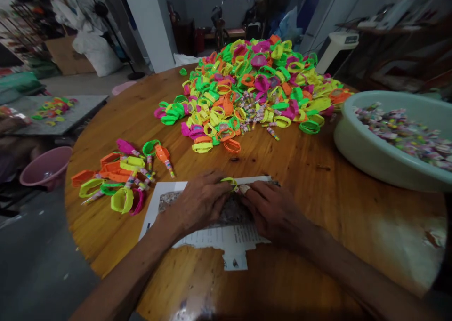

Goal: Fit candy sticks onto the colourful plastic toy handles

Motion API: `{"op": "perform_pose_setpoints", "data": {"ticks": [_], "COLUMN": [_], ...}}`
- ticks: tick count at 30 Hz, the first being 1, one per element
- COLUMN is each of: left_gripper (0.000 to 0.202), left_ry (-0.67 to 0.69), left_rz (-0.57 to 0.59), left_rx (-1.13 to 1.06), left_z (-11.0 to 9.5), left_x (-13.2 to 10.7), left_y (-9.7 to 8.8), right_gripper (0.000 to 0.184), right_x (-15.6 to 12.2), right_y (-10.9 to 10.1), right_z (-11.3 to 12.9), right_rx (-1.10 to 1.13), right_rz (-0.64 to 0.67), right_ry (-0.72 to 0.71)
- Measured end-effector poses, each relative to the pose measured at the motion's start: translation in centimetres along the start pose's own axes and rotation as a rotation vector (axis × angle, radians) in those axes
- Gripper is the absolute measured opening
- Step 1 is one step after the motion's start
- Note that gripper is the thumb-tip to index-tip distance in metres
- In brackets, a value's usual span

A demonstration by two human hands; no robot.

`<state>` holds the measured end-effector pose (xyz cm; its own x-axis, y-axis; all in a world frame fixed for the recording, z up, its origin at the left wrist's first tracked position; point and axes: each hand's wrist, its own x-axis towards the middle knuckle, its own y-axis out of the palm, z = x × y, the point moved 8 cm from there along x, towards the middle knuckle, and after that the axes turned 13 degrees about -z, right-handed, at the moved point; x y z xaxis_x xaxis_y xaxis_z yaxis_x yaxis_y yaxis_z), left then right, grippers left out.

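Over a dark speckled slab [169, 200], my left hand [203, 198] is closed on a yellow plastic toy watch [230, 181], mostly hidden by the fingers. My right hand [271, 208] meets it from the other side, fingers pinched together at the band. Something pale shows at its fingertips; whether it is a wrapping on a finger or a held piece I cannot tell. Under the slab lies a torn printed sheet [208, 237]. To the left is a small pile of toy watches [116, 170], several with striped candy tubes [170, 168] attached.
A large heap of bright toy watches [226, 104] covers the table's far side, with loose candy tubes [252, 109] among it. At right stands a pale green basin [381, 158] of wrapped candy tubes. Beyond the table's left edge are a pink basin [47, 168] and another person's arm.
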<state>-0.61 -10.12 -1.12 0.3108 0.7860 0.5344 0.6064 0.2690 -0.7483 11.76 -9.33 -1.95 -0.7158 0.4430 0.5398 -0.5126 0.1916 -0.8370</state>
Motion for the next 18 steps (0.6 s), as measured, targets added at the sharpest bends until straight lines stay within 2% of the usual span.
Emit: {"op": "perform_pose_setpoints", "data": {"ticks": [4, 7, 12, 15, 18], "left_gripper": [0.021, 0.022, 0.020, 0.018, 0.019], "left_ry": [0.018, 0.034, 0.004, 0.005, 0.013], "left_rz": [-0.009, -0.010, 0.022, 0.024, 0.006], "left_rx": [-0.014, -0.034, -0.023, -0.027, -0.037], "left_z": [-0.2, -0.4, -0.1, 0.0, 0.1], "left_x": [0.0, 0.2, 0.1, 0.1, 0.2], "left_y": [0.0, -0.1, 0.0, 0.2, 0.0], "right_gripper": [0.022, 0.019, 0.019, 0.018, 0.015], "right_x": [-0.2, 0.3, 1.5, 1.7, 1.8], "right_y": [0.3, 0.2, 0.4, 0.7, 0.8], "right_z": [0.7, 1.5, 2.4, 2.7, 2.0], "right_rx": [-0.157, -0.251, -0.284, -0.272, -0.200], "right_rz": [0.090, 0.142, 0.208, 0.232, 0.206], "right_ry": [-0.068, -0.151, -0.237, -0.240, -0.150]}}
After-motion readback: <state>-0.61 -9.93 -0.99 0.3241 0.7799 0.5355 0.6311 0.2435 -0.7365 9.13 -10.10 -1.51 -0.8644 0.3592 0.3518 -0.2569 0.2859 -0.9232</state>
